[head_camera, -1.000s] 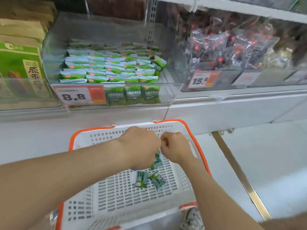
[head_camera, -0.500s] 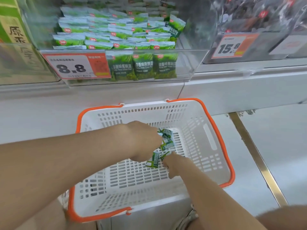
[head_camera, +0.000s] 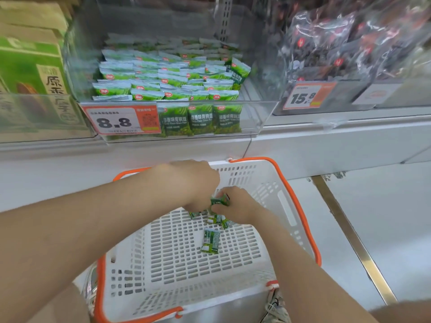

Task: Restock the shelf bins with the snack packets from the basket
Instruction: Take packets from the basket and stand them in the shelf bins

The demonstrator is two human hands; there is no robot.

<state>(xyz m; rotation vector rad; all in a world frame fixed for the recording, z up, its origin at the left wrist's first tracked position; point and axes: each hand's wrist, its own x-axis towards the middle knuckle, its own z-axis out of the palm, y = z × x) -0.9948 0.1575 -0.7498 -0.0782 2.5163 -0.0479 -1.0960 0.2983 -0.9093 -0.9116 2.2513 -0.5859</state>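
Observation:
A white basket (head_camera: 289, 206) with an orange rim stands on the floor below the shelf. Both hands are down inside it. My left hand (head_camera: 193, 183) grips a bunch of small green snack packets (head_camera: 215, 217) that hang below its fingers. My right hand (head_camera: 235, 205) pinches one green packet (head_camera: 220, 200) right beside the left hand. One loose green packet (head_camera: 210, 240) lies flat on the basket floor. Above, a clear shelf bin (head_camera: 261, 117) marked 8.8 holds several rows of the same green packets.
A second clear bin (head_camera: 326, 99) at the right, priced 15.8, holds dark red packets. At the left stands a bin with green boxes (head_camera: 30, 66). A white shelf ledge (head_camera: 326, 141) runs between bins and basket. A shoe (head_camera: 276, 306) shows beside the basket's near right corner.
The view has tilted up, showing more of the shelf. My right hand has risen from the basket floor and now pinches a packet next to the left hand. One packet lies alone on the floor.

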